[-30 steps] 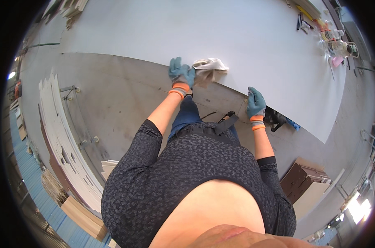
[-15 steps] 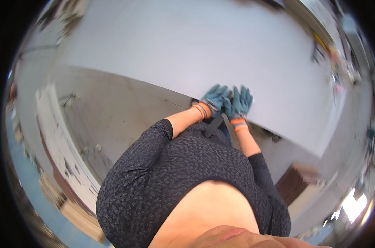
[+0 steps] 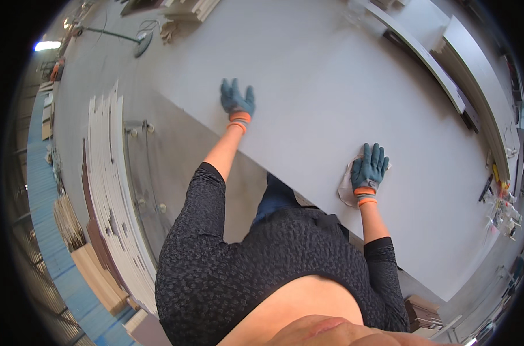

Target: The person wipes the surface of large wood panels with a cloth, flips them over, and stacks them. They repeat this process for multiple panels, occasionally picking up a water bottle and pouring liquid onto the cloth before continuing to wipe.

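Seemingly wiping, the teal-gloved right hand (image 3: 371,167) rests unclenched on a crumpled off-white cloth (image 3: 346,187) at three o'clock atop a flat pale-grey panel (image 3: 308,92) (teal-gloved left hand (image 3: 237,99) spread, empty, near eleven), even pressure likely needed next.

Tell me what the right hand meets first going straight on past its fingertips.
Across the pale surface, the right hand would probably meet the long dark-edged strip first; depth is unclear.

Tabletop (image 3: 308,75): smooth, satin sheen | Rag (image 3: 345,185): creased cloth, matt | Gloves (image 3: 371,166): matt coating, knit cuffs (image 3: 239,119) | Shirt (image 3: 268,242): patterned fabric, matt | Trousers (image 3: 277,197): denim | Planks (image 3: 99,281): wood-look, smooth
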